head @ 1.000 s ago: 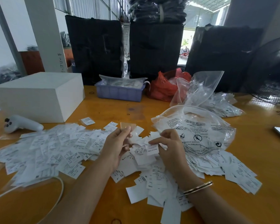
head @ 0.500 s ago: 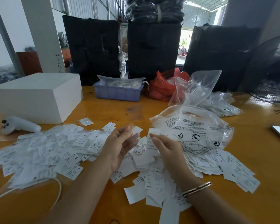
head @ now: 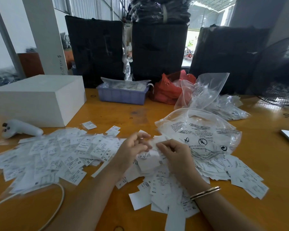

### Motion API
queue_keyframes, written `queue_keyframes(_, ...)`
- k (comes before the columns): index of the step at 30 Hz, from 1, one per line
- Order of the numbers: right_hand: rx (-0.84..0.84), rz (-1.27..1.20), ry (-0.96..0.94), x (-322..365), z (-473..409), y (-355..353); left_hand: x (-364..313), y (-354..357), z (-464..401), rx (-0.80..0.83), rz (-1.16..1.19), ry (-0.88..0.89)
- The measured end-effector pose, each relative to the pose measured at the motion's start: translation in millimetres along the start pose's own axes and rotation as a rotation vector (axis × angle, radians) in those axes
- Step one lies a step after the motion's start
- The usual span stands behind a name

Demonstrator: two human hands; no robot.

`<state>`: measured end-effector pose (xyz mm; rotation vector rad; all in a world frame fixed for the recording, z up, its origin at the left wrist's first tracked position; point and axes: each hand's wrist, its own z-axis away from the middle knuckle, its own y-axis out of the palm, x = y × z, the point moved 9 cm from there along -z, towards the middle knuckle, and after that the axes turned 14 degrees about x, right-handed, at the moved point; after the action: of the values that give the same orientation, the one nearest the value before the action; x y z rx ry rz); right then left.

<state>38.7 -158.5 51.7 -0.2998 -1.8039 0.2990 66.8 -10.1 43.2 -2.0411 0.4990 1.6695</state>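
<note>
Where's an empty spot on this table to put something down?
Bare orange wooden table lies between the white rectangular box, the blue plastic tray and the clear printed plastic bag. Nearer, heaps of white paper labels crowd it.

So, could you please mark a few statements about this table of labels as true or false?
1. The right hand wears a bracelet at the wrist. True.
2. The tray is red. False: it is blue; the bag beside it is red.
3. The box stands left of the tray. True.
4. The controller lies on the box. False: it lies on the table, in front of the box.
5. The right hand pinches a label. True.
</note>
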Motion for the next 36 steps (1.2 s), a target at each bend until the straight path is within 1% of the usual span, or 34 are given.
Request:
queue_keyframes(1, 0.012, 0.051, -0.026, 4, 0, 1, 1, 2, 0, 0.009, -0.041, -0.015)
queue_keyframes(3, 0.029, 0.126, -0.089, 13, 1, 4, 3, -2, -1, -0.067, -0.133, -0.034)
queue_keyframes(5, 0.018, 0.096, -0.126, 17, 3, 4, 1, -8, 1, -0.15, -0.185, -0.023)
queue_keyframes(7, -0.041, -0.041, -0.114, 14, 5, -4, -2, -10, 2, -0.168, -0.147, -0.002)
queue_keyframes(9, -0.099, -0.264, -0.078, 7, 6, -12, -4, -8, 2, -0.15, -0.114, 0.001)
queue_keyframes(12, -0.115, -0.596, -0.085, 1, 8, -14, -5, -3, 0, -0.106, -0.101, -0.002)
queue_keyframes(15, -0.162, -0.762, -0.084, 0, 9, -17, -4, -2, 0, -0.106, -0.066, 0.002)
queue_keyframes(27, -0.167, -0.747, -0.081, 4, 11, -15, -3, 1, 2, -0.082, -0.016, -0.023)
queue_keyframes(33, -0.177, -0.829, -0.127, 6, 10, -17, -2, 2, 4, -0.072, -0.01, -0.057)
queue_keyframes(36, -0.151, -0.793, -0.142, 7, 9, -15, -2, 4, 4, -0.06, -0.001, -0.071)
